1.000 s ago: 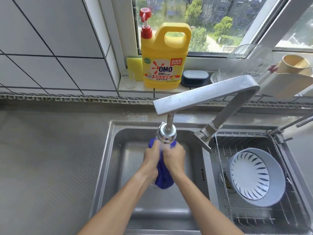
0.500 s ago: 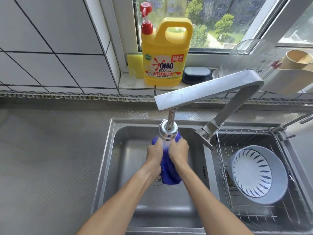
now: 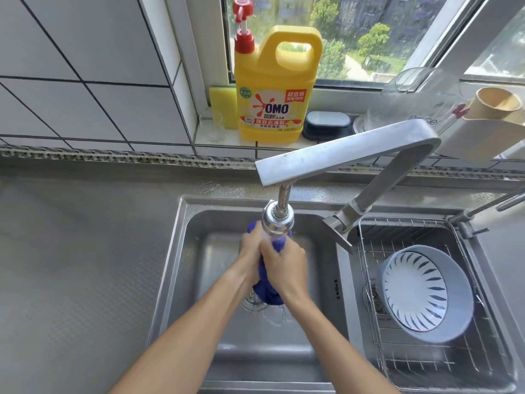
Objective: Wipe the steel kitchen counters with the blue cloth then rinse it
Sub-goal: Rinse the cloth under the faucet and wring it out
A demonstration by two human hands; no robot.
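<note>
Over the left sink basin (image 3: 199, 280), under the chrome faucet head (image 3: 277, 223), the left hand (image 3: 251, 257) and right hand (image 3: 287, 265) both clench the bunched blue cloth (image 3: 268, 291), its tail hanging between the wrists above the drain. Rightward, a wire rack (image 3: 426, 362) in the second basin holds a tilted blue-striped bowl (image 3: 423, 294).

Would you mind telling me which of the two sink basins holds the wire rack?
The right basin: a wire rack with a bowl sits inside, while the left basin has both hands wringing the cloth.
</note>
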